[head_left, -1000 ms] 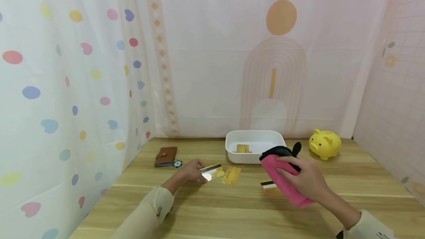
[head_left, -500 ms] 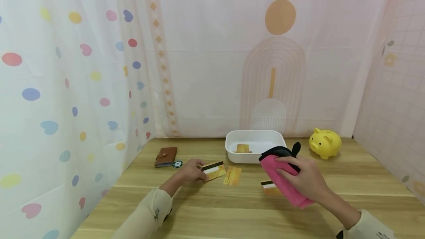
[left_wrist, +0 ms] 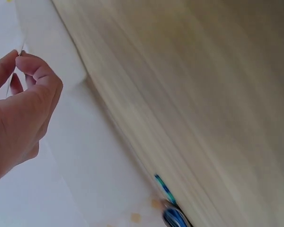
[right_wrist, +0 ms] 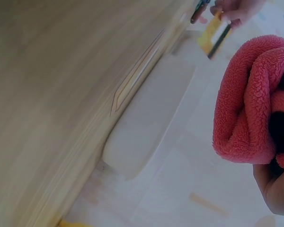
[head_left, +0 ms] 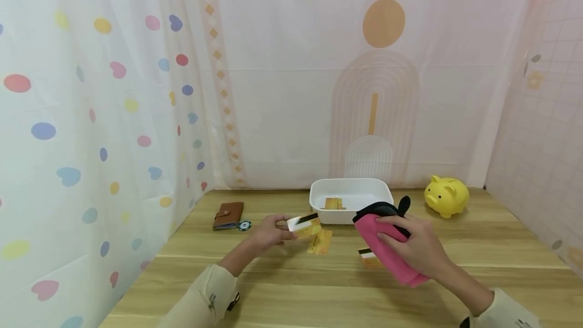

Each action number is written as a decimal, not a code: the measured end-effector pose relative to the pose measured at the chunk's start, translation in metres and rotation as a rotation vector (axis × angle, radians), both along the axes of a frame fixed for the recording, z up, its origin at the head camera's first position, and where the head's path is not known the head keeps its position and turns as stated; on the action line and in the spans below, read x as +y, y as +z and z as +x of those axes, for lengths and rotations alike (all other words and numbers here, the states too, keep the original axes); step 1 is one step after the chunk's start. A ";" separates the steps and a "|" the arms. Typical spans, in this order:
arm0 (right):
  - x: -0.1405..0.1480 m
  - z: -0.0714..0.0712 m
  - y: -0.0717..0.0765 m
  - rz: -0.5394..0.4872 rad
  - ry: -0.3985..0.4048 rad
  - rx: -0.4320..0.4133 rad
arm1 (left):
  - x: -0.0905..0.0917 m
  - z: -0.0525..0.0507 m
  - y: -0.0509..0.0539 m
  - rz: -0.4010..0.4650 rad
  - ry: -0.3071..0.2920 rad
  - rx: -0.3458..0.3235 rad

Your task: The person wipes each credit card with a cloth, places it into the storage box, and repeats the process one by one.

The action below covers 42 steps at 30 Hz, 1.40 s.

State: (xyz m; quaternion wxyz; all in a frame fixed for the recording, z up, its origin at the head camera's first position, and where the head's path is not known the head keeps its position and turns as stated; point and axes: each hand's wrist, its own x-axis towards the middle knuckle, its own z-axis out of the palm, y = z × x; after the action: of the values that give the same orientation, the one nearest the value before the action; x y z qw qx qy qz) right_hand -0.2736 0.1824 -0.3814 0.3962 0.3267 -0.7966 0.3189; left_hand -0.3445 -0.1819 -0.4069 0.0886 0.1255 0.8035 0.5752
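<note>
The left hand (head_left: 268, 234) pinches a yellow card with a black stripe (head_left: 305, 225), raised above the table. Just below that card, a second yellow card (head_left: 321, 243) lies on the wood. In the left wrist view the left hand (left_wrist: 26, 106) shows thumb and fingertips meeting on the card's thin edge. The right hand (head_left: 419, 247) grips a folded pink cloth with black trim (head_left: 382, 247); the same pink cloth (right_wrist: 248, 104) looks fluffy in the right wrist view. A striped card (head_left: 371, 258) lies partly hidden behind the cloth.
A white tray (head_left: 350, 216) with a yellow card (head_left: 333, 203) inside stands at the back centre. A yellow piggy bank (head_left: 446, 197) is at the back right. At the back left are a brown wallet (head_left: 229, 215) and a round chip (head_left: 244, 225).
The left hand has lifted its card off the table and moved it to the right, over the second card. The right hand and pink cloth have hardly moved.
</note>
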 end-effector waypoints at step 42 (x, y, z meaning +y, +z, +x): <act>-0.007 0.005 0.011 -0.075 0.065 0.014 | 0.089 0.058 0.026 0.503 -0.181 -0.090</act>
State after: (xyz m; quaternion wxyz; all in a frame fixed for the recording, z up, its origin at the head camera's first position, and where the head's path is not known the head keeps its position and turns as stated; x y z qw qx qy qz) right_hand -0.2681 0.1755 -0.3703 0.4031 0.3394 -0.7705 0.3588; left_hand -0.2861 -0.0927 -0.3804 0.1412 0.1892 0.6161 0.7515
